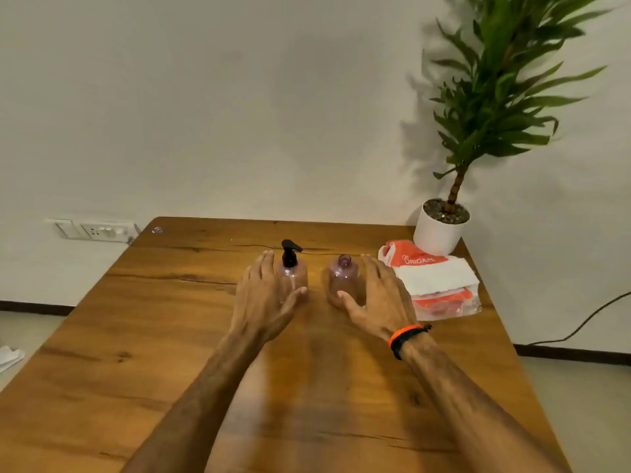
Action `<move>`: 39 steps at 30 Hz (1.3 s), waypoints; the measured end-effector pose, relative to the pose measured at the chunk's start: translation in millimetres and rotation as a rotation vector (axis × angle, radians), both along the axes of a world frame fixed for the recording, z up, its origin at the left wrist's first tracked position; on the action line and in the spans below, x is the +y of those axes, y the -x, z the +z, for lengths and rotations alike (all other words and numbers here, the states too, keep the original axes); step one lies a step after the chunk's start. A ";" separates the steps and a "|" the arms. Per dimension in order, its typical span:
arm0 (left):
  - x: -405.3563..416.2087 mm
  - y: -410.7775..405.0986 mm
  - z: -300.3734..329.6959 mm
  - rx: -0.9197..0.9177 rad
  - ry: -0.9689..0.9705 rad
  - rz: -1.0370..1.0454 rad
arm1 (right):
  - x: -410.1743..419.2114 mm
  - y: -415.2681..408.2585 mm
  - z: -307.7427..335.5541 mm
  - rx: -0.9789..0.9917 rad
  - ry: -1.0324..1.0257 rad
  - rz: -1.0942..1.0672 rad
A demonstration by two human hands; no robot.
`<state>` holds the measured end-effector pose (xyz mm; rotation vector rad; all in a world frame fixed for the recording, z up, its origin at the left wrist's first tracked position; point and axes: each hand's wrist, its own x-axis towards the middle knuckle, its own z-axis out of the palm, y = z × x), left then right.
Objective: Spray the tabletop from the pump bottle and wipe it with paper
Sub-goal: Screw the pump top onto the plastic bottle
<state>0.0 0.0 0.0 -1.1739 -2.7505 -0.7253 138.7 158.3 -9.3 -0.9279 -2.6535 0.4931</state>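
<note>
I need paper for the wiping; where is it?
In the head view the paper lies at the table's far right, atop its orange pack, before the white plant pot, just right of the right hand.

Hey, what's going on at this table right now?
A person reaches both hands over a wooden table. The left hand is open beside the pump bottle, the right hand open beside an uncapped bottle. Neither is gripped yet. The paper pack lies untouched near the potted plant.

Both forearms reached forward; the left hand [263,298] and right hand [379,298] were spread, fingers straight, palms facing inward.
</note>
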 end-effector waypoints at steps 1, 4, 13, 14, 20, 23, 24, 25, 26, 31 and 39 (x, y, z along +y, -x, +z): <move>2.6 1.9 -6.4 -0.017 -0.031 0.008 | 2.2 3.0 -5.3 0.015 0.009 -0.005; 12.7 9.9 -28.3 -0.075 -0.104 0.019 | 10.1 15.5 -24.4 0.043 0.048 -0.021; 39.9 22.9 -60.1 -0.183 -0.368 0.044 | 23.8 38.3 -58.6 0.266 0.091 -0.063; 40.9 22.8 -63.7 -0.183 -0.384 0.049 | 23.6 38.8 -61.9 0.288 0.079 -0.059; 43.5 25.3 -70.3 -0.213 -0.437 0.080 | 27.4 39.7 -64.0 0.338 0.046 -0.066; 37.2 21.6 -70.2 -0.212 -0.443 0.086 | 25.1 33.7 -61.0 0.336 0.025 -0.073; 33.9 19.0 -69.7 -0.209 -0.443 0.087 | 23.2 29.7 -59.6 0.341 0.013 -0.073; 30.9 16.7 -69.7 -0.207 -0.442 0.084 | 22.0 25.6 -58.9 0.347 0.001 -0.072; 27.7 14.4 -69.8 -0.209 -0.440 0.081 | 21.0 21.7 -58.6 0.351 -0.011 -0.073; 11.5 1.9 -68.6 -0.226 -0.440 0.050 | 14.4 0.3 -56.7 0.337 -0.055 -0.089; 0.4 -4.4 -66.5 -0.254 -0.436 0.002 | 9.3 -11.3 -53.2 0.282 -0.012 -0.086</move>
